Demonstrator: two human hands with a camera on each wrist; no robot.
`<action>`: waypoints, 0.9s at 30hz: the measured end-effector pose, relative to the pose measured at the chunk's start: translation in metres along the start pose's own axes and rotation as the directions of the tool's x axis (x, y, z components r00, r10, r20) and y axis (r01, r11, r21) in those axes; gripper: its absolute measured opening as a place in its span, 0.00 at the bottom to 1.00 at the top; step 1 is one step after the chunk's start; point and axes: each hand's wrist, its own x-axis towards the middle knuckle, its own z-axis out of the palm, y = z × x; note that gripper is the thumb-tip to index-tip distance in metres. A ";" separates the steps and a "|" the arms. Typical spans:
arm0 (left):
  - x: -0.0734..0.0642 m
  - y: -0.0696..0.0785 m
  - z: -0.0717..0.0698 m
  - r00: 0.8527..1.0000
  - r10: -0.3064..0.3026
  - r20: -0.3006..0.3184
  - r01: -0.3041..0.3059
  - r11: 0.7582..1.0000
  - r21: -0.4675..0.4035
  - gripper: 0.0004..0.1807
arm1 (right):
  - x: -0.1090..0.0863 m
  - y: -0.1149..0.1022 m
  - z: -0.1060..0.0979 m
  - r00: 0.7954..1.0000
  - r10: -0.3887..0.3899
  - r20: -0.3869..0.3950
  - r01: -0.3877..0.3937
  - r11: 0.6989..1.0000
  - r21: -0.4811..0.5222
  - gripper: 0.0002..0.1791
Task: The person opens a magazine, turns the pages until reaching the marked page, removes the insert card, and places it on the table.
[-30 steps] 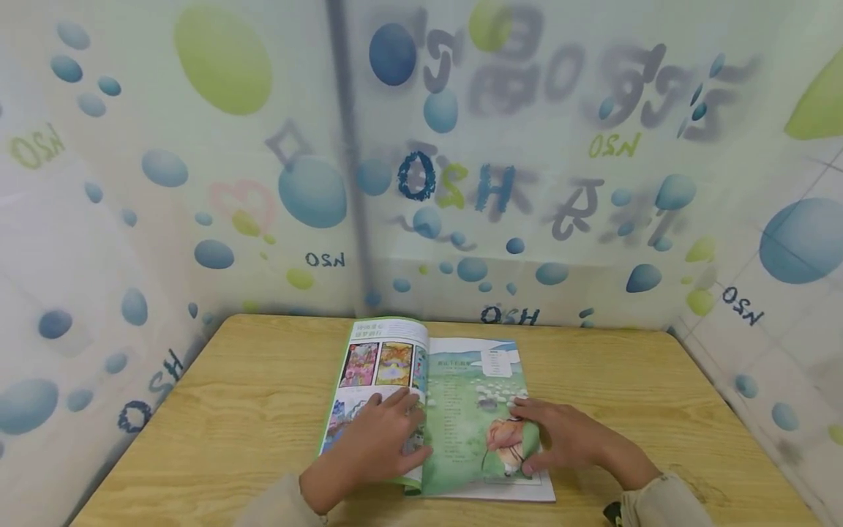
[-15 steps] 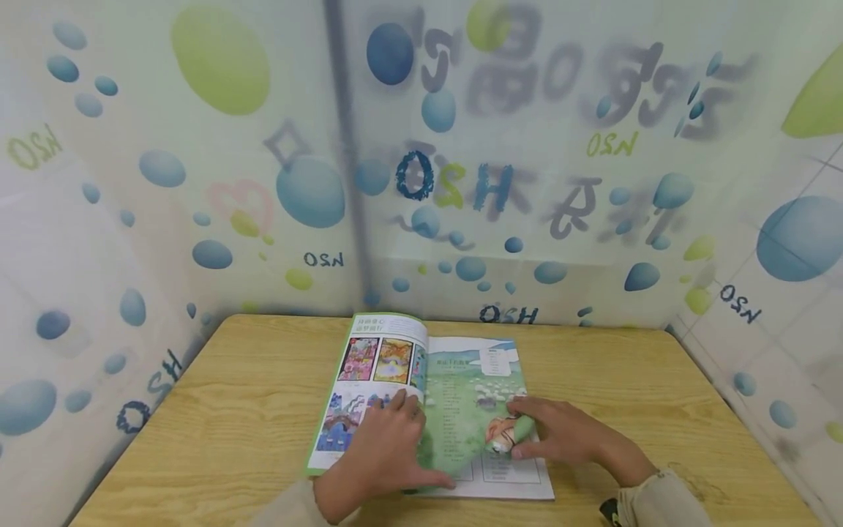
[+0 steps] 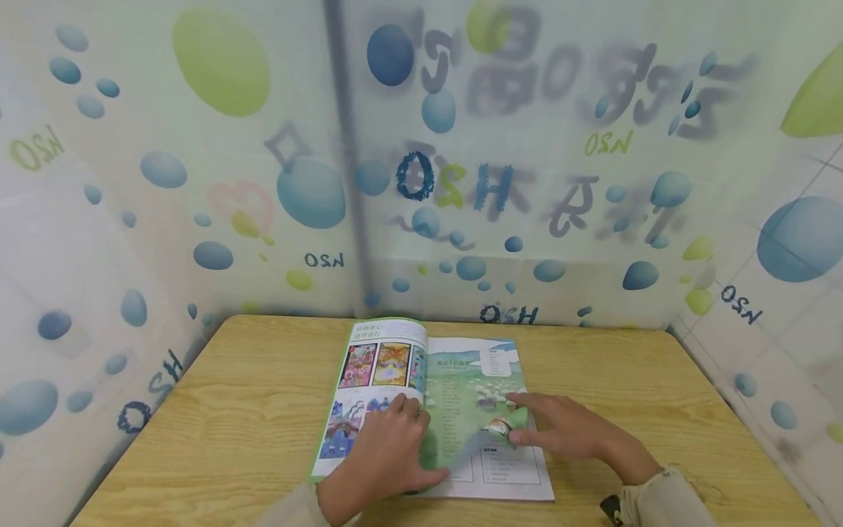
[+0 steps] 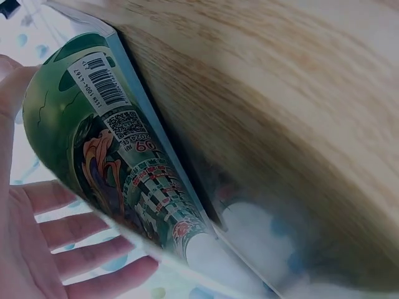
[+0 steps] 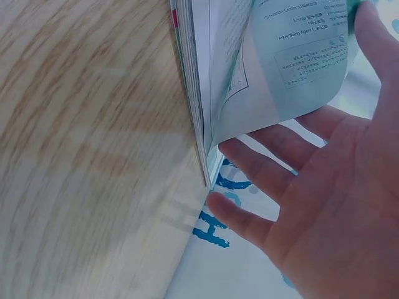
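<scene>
An open magazine (image 3: 454, 388) lies on the wooden table, pictures on its left page and a green illustrated text page on its right. My left hand (image 3: 382, 454) rests over the lower left page with fingers spread, thumb pointing across the fold. In the left wrist view, the curved-up cover (image 4: 93, 124) shows a barcode beside that hand. My right hand (image 3: 573, 432) holds the bent outer corner of the green page (image 3: 516, 421) between thumb and fingers. Under this lifted leaf, a white page with boxed text (image 3: 512, 467) is partly exposed. In the right wrist view, the leaf (image 5: 293, 68) curls over the fingers.
The wooden table (image 3: 263, 388) extends around the magazine on both sides. Behind it and at the sides hang pale sheets (image 3: 296, 110) with blue and green drops and lettering. A small dark object (image 3: 611, 509) sits at the right sleeve.
The right hand has drawn the green page's lower corner up and inward, exposing more of the white page beneath. The left hand has shifted slightly right, its thumb now reaching past the fold.
</scene>
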 end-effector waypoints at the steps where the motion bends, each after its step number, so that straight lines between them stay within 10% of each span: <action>1: 0.000 0.000 0.000 1.000 0.006 -0.006 -0.006 1.000 0.005 0.41 | 0.000 -0.001 -0.001 1.000 0.006 -0.003 -0.006 1.000 0.004 0.43; 19: 0.001 -0.010 0.001 0.993 0.090 -0.082 -0.092 0.996 -0.015 0.47 | -0.006 -0.004 -0.008 0.987 0.133 -0.089 -0.126 0.989 0.082 0.36; 27: 0.001 -0.014 0.002 0.966 0.241 -0.090 -0.245 0.969 -0.038 0.43 | -0.008 0.005 -0.008 0.977 0.181 -0.114 -0.177 0.983 0.044 0.46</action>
